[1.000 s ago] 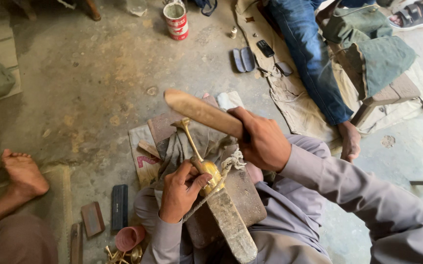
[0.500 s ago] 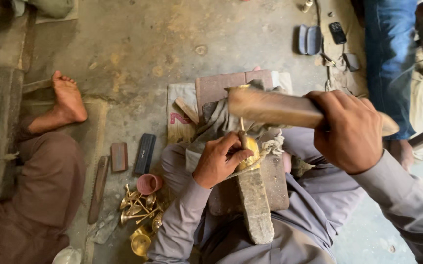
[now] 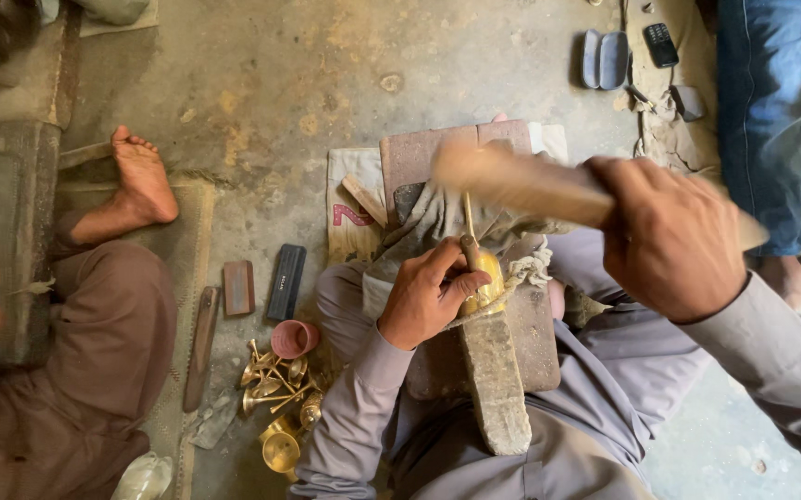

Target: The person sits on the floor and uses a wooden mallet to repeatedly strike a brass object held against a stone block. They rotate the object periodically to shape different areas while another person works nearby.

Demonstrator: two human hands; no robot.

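My left hand (image 3: 426, 293) grips a round brass piece (image 3: 486, 282) with a thin stem, pressing it onto the end of a long worn block (image 3: 495, 380) that lies across my lap. My right hand (image 3: 670, 239) is closed around a flat wooden mallet (image 3: 511, 181), which is blurred and raised above the brass piece. A grey cloth (image 3: 428, 222) is bunched behind the brass piece.
Several finished brass pieces (image 3: 275, 398) and a small pink cup (image 3: 293, 338) lie on the floor at my left knee, beside a dark sharpening stone (image 3: 285, 281). Another person's bare foot (image 3: 141, 176) is at left. A second person in jeans (image 3: 766, 102) sits at right.
The view has shifted right and closer. My right hand has swung the mallet, now blurred, over the brass piece. My left hand keeps its hold on the piece.
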